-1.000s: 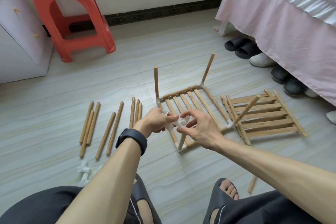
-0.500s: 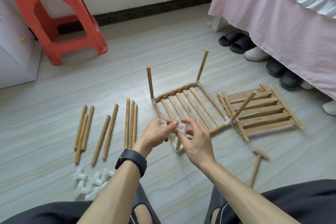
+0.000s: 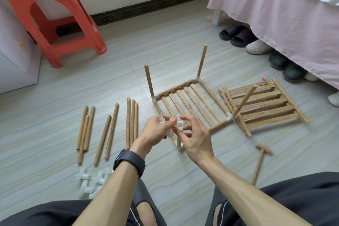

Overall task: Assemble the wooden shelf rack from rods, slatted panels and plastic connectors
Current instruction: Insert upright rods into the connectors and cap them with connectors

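Observation:
A partly built rack (image 3: 190,104) lies on the floor: one slatted panel framed by rods, with upright rods at three corners. Over its near left corner, my left hand (image 3: 156,132) pinches a white plastic connector (image 3: 166,124). My right hand (image 3: 194,137) meets it from the right, fingertips on a white connector piece (image 3: 179,124); whether the pieces are joined is unclear. A rod stub with a white end (image 3: 178,144) shows below the hands. Several loose rods (image 3: 110,128) lie to the left. Spare slatted panels (image 3: 264,105) are stacked to the right. Loose white connectors (image 3: 91,181) lie near my left forearm.
A small wooden mallet (image 3: 261,159) lies on the floor at the right. A red plastic stool (image 3: 53,18) stands at the back left beside a white cabinet (image 3: 12,57). A bed with a pink skirt (image 3: 284,14) and several shoes (image 3: 256,46) under it border the right side.
The view has tilted down and shifted, bringing the loose connectors and the mallet into sight. Both hands stay together on the white connectors over the rack's near corner, slightly lower in the frame.

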Available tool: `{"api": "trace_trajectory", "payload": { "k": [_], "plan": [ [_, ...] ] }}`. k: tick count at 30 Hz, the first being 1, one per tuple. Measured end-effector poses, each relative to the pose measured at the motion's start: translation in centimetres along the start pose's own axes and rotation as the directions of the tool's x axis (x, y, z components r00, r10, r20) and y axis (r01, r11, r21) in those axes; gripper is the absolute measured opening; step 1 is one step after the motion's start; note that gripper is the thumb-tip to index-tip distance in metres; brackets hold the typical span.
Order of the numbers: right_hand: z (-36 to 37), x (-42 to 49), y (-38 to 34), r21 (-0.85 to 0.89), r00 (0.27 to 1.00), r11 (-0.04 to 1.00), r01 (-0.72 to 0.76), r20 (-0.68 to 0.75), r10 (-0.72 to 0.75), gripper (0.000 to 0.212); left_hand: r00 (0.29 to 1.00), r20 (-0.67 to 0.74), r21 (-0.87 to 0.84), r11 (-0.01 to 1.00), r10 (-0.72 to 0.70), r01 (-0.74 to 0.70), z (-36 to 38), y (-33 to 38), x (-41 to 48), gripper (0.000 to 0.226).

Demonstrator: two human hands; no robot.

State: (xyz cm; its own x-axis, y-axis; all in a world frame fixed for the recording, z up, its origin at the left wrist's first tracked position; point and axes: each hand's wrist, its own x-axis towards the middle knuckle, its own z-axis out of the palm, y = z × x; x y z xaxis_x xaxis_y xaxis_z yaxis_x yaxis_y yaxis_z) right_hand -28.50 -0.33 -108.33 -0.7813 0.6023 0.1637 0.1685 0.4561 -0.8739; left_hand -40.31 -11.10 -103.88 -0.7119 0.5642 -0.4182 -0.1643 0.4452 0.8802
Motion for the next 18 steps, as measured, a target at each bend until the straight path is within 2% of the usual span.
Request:
{"api": "trace_trajectory", "payload": {
  "k": [5, 12, 18],
  "plan": [
    [-0.3, -0.2, 0.3, 0.019, 1.000, 1.000, -0.016, -0.002, 0.016, 0.040, 0.999, -0.010, 0.104, 0.994, 0.038, -0.037, 0.4, 0.6, -0.3, 0.025],
    [-0.4, 0.5, 0.6, -0.083, 0.998, 0.994, 0.064, 0.017, -0.063, 0.038, 0.998, -0.032, 0.210, 0.976, 0.059, -0.051, 0.5, 0.7, -0.4, 0.031],
    [-0.1, 0.7, 1.0, -0.056, 0.998, 0.998, 0.012, 0.070, -0.008, 0.032, 1.000, -0.012, 0.253, 0.967, 0.028, -0.024, 0.0, 0.5, 0.1, 0.028]
  ]
}}
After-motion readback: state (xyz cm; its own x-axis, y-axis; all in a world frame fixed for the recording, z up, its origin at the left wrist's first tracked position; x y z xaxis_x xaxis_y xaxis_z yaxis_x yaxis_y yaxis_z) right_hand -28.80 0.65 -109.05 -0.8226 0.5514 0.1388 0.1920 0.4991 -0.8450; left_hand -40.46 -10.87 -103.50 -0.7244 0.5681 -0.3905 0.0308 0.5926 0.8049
